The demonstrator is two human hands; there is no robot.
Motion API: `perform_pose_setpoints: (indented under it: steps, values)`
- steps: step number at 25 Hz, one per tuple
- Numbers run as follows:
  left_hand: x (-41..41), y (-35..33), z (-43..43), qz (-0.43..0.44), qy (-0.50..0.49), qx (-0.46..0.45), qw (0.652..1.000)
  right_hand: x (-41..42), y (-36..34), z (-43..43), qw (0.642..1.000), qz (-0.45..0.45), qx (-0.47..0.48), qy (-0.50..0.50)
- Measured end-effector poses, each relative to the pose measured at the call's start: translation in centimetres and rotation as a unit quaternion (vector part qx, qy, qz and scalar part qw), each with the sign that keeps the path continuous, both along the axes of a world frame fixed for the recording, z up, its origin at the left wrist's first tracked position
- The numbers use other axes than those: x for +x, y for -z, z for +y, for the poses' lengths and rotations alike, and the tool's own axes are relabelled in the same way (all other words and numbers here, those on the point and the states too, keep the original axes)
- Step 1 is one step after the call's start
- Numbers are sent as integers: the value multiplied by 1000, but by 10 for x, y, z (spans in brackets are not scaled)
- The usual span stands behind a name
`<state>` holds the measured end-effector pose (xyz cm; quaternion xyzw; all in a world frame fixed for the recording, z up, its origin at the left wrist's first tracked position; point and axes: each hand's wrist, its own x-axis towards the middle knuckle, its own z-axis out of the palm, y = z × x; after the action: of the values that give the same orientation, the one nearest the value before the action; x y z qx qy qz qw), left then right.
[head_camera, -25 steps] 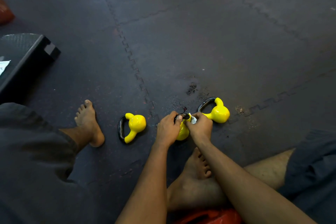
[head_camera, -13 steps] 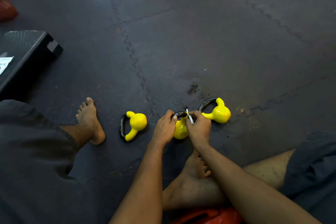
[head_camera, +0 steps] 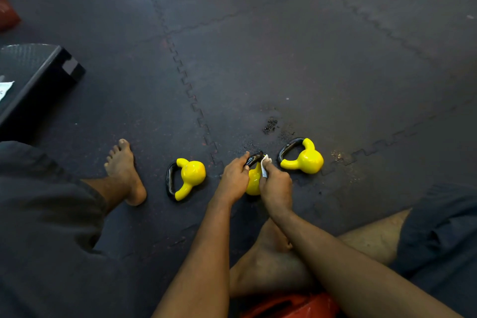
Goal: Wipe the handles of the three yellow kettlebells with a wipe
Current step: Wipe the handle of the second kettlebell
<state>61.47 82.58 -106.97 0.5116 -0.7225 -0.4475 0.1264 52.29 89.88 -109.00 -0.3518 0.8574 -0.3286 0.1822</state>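
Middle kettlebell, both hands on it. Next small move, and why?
Probably slide the small white wipe along the black handle of the middle yellow kettlebell toward the left hand. The right hand pinches the wipe at the handle's right end, while the left hand grips its left part, steadying it.

yellow kettlebells [head_camera: 192,171], black handles [head_camera: 169,180]; white wipe [head_camera: 265,164]; dark grey jigsaw-seamed floor mats [head_camera: 284,59].

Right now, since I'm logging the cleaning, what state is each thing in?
Left kettlebell: on its side, untouched.
Middle kettlebell: handle gripped by left hand.
Right kettlebell: on its side, untouched.
Wipe: crumpled, pinched by right hand at the middle handle.
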Motion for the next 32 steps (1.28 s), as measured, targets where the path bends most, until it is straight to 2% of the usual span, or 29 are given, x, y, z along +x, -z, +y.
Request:
perform_pose_setpoints:
  steps: [5, 8, 10, 12, 14, 17, 22, 27, 30, 32]
  values:
    - [-2, -2, 2, -27, 14, -30, 999, 4, 4, 5, 995, 47, 60, -69]
    - [-1, -4, 6, -29, 21, -40, 999, 3, -1, 6, 999, 6, 29, -35]
    - [0, -4, 5, -28, 18, -35, 999, 5, 0, 9, 995, 60, 11, -77]
    - [0, -4, 3, -32, 15, -28, 999, 8, -1, 13, 983, 117, 43, -136]
    - [1, -4, 2, -33, 12, -24, 999, 10, -3, 14, 981, 113, 57, -148]
    - [0, -5, 3, -30, 16, -28, 999, 8, -2, 13, 985, 106, 8, -135]
    - [-2, -5, 1, -33, 15, -19, 999, 9, 2, 13, 974, 130, 38, -184]
    - [-2, -5, 4, -23, 21, -41, 999, 2, 4, 12, 992, 94, 20, -83]
    - [0, 2, 6, 10, 16, -74, 997, -17, 5, 5, 996, -34, -11, 84]
    - [0, 3, 7, 25, 12, -71, 997, -33, 10, -2, 983, -108, -63, 132]
